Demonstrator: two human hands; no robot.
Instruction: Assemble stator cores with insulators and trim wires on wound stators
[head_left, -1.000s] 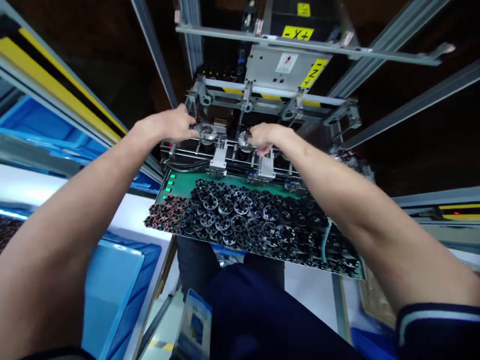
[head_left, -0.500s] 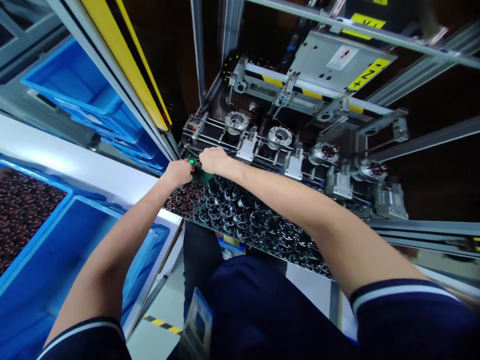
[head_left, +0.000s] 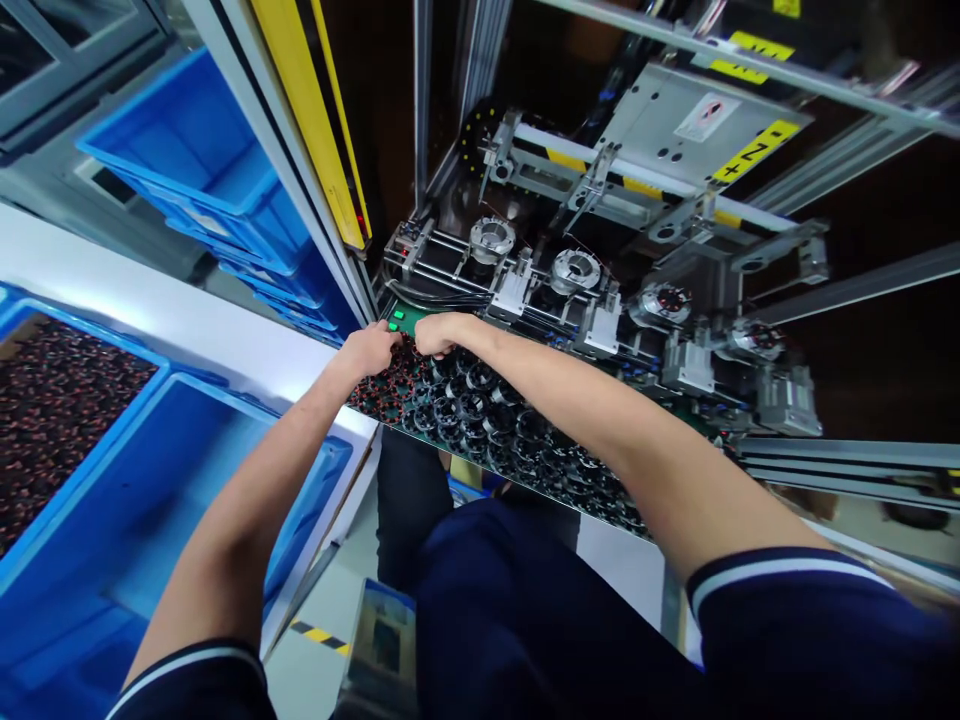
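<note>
My left hand (head_left: 370, 350) is at the left end of the bench, fingers curled down at the edge of a cluster of small rings with red and black parts (head_left: 386, 390). Its fingertips are close to a lit green button (head_left: 394, 326), and whatever they pinch is too small to make out. My right hand (head_left: 437, 333) is closed beside it, knuckles up, just above the black rings (head_left: 472, 405). Its fingertips point downward and hide anything in them. The two hands are a short gap apart, over the green bench surface (head_left: 409, 318).
Behind the parts stands a machine with several round metal fixtures (head_left: 576, 268) and sliding clamps (head_left: 512, 290). A yellow upright bar (head_left: 319, 130) rises at the left. Stacked blue crates (head_left: 172, 150) lie beyond it. At lower left are a blue bin (head_left: 127, 520) and a bin of red-black parts (head_left: 67, 410).
Both hands have drawn back from the lit green buttons toward the parts on the bench. The right hand has shifted toward the black rings. The camera view has swung slightly left.
</note>
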